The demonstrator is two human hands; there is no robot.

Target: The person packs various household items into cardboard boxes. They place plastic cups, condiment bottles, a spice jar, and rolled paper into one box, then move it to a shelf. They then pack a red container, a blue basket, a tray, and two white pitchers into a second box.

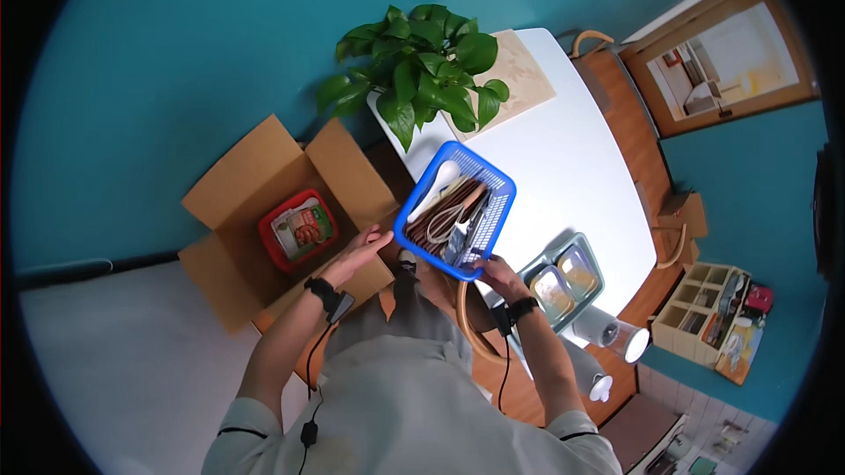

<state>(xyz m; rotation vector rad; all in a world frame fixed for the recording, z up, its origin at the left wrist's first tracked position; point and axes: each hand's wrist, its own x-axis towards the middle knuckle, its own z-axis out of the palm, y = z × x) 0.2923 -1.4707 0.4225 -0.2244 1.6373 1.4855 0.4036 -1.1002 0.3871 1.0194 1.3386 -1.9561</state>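
Observation:
A blue plastic basket is held at its lower right corner by my right hand. Inside it lie a white spoon, a wire whisk, dark brown chopsticks and other utensils. Beside the basket's left corner is my left hand, its fingers extended and nothing in its palm; whether the fingertips touch the basket is unclear. An open cardboard box stands to the left, with a red basket holding printed packets at its bottom.
A leafy potted plant and a beige mat are on the white table. Nearer me, a grey-green tray holds clear containers beside a clear-ended canister. A wooden chair stands at the table's near edge.

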